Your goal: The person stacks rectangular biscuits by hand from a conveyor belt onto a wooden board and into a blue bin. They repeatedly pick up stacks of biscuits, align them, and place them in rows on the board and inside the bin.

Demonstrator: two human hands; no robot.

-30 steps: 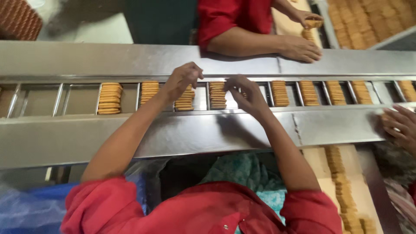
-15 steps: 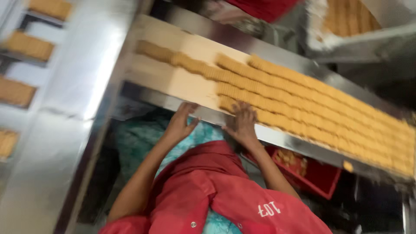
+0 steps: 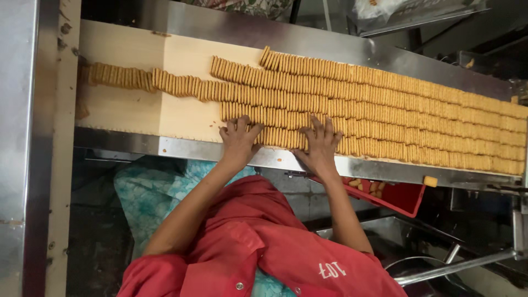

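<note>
The fingers (image 3: 242, 125) of the left hand (image 3: 237, 142) are spread and curled against the near end of the nearest biscuit row (image 3: 283, 137), pressing on the end biscuit; the fingers of the right hand (image 3: 320, 144) are splayed flat on top of the same row, a little further along it. Neither hand is closed around anything: both lie released, touching the row and bracketing a short stretch of it between them. This row lies on the pale conveyor belt (image 3: 137, 110), just inside the steel front rail (image 3: 192, 148) (the edge closest to the person). Beyond the nearest row, more rows of biscuits (image 3: 385, 104) stand on edge, packed side by side, running off past the right hand. A thinner single line of biscuits (image 3: 126, 77) trails beyond the left hand, on the far side of the nearest row. Below the rail, past the right hand, a red tray (image 3: 407, 197) holds a few loose biscuits, and one stray biscuit (image 3: 430, 181) sits on the rail near it. The person wears a red garment (image 3: 264, 247)
</note>
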